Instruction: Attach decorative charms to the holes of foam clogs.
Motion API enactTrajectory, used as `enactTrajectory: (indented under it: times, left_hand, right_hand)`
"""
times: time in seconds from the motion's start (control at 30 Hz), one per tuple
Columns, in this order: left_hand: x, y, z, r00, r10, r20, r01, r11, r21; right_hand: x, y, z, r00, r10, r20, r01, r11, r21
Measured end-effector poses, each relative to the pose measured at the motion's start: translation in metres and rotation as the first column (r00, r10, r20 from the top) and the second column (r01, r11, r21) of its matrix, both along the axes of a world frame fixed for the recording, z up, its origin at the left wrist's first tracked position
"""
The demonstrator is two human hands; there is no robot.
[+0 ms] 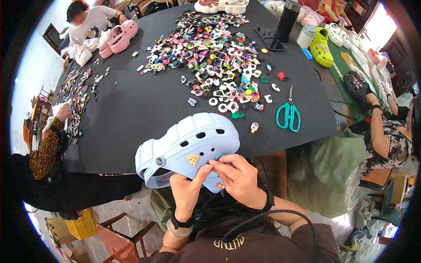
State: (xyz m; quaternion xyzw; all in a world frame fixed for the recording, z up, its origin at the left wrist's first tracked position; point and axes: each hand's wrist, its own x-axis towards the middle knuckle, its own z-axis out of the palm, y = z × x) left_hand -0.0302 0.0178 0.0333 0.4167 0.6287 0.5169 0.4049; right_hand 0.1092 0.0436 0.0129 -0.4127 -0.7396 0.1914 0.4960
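A pale blue clog (193,131) is tilted on its side above the near edge of the black table. My left hand (186,193) grips its lower rim from below, the thumb pressed against the upper. Thumb and forefinger of my right hand (239,179) pinch at a small blue shoe charm (218,156) by the holes; the fingers partly hide it. A pizza-slice charm (192,160) sits in the upper beside open holes. Another small orange-red charm (220,186) shows lower down, near my right fingers.
Beyond the clog spreads a big heap of shoe charms (210,57). Teal-handled scissors (288,116) lie to the right, blade pointing away. A black tumbler (287,22) and pink clogs (120,38) stand farther off. Co-workers sit left and right; a green clog (321,48) rests right.
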Motion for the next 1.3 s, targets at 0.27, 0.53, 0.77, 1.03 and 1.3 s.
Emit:
enactTrajectory:
  times: [0.27,0.53,0.77,1.03,1.3]
  left_hand:
    - [0.005,0.004,0.010,0.999,-0.045,0.007,0.045,0.999,0.006]
    - [0.009,0.003,0.009,0.986,0.035,0.161,-0.034,0.999,-0.007]
    - [0.013,0.000,0.003,0.983,0.074,0.165,-0.073,0.997,-0.013]
    - [0.004,0.001,0.000,0.996,-0.026,-0.082,0.032,0.997,0.071]
    - [-0.004,0.002,-0.003,0.966,-0.111,-0.234,0.122,0.992,0.033]
  right_hand:
    - [0.008,0.009,0.003,0.999,-0.021,-0.033,0.015,0.986,-0.164]
    - [0.019,0.033,0.013,0.980,0.189,-0.068,-0.201,0.913,-0.354]
    - [0.016,0.032,0.015,0.989,0.139,0.043,-0.118,0.939,-0.323]
    - [0.011,0.042,0.014,0.992,0.121,0.024,-0.107,0.943,-0.316]
    - [0.016,0.039,-0.006,0.970,0.035,-0.241,-0.104,0.953,-0.283]
